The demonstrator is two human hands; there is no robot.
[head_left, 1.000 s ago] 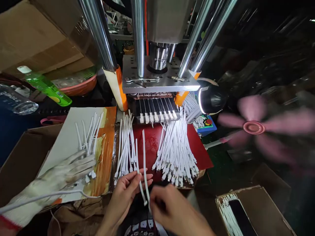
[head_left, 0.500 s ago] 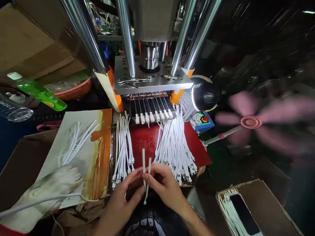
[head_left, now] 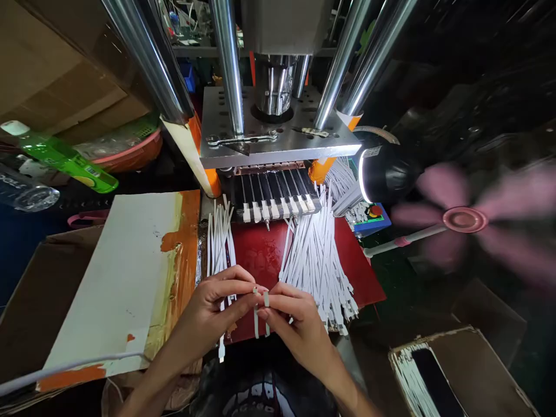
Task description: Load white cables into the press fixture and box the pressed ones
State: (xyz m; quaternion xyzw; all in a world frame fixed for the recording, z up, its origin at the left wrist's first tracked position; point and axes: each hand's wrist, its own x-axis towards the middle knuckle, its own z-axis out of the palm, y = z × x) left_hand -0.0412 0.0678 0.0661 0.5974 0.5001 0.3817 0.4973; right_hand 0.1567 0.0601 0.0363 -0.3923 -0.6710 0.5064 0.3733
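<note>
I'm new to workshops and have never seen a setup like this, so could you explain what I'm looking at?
The view comes from a camera worn on a person's head, looking forward and down. No robot here: the bare left hand and right hand are the person's own. Each seems to pinch a slim white cable, the left one beside the right one, with their tips close together.

Ahead stands a machine, perhaps a press: shiny upright posts above a thick metal plate. Below it, white ends line the front of a black block. On the red surface lie a left bundle and a larger right bundle of white cables.
</note>
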